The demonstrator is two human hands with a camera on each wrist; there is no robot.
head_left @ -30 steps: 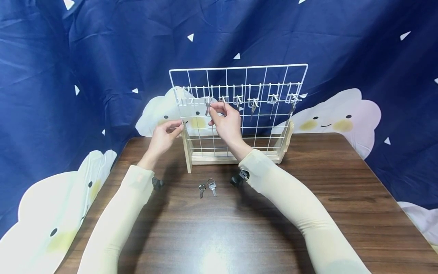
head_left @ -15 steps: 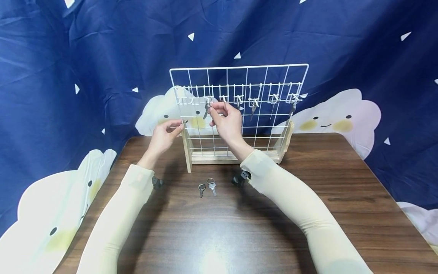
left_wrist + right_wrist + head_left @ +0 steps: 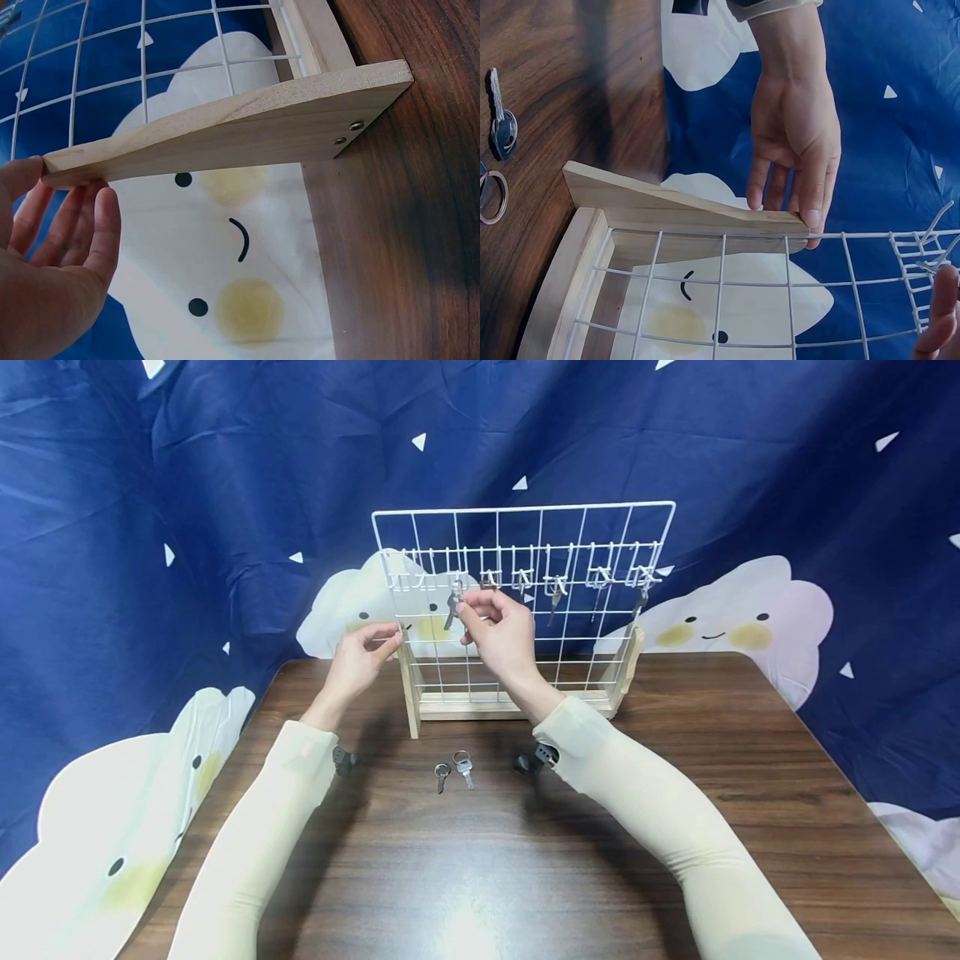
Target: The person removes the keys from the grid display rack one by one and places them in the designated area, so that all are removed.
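A white wire grid rack (image 3: 495,639) stands on a wooden base, with a row of white hooks across its upper part. My left hand (image 3: 356,662) pinches the top end of the rack's left wooden side support (image 3: 225,124), thumb on one face and fingers on the other. Near the left hooks, my right hand (image 3: 504,631) pinches a key (image 3: 452,612) with its ring upward. Whether that ring sits on the hook cannot be told. At the corner of the right wrist view, only a few right-hand fingers (image 3: 939,311) show.
Two keys on rings, a dark key (image 3: 441,781) and a silver key (image 3: 466,769), lie on the brown table (image 3: 570,877) in front of the rack. Several keys, among them a hanging key (image 3: 556,597), are on hooks farther right. A blue cloud-print curtain (image 3: 300,452) hangs behind.
My right hand has come down slightly with the key, which now sits lower by the hook. The left hand stays on the wooden support, and the keys on the table have not moved.
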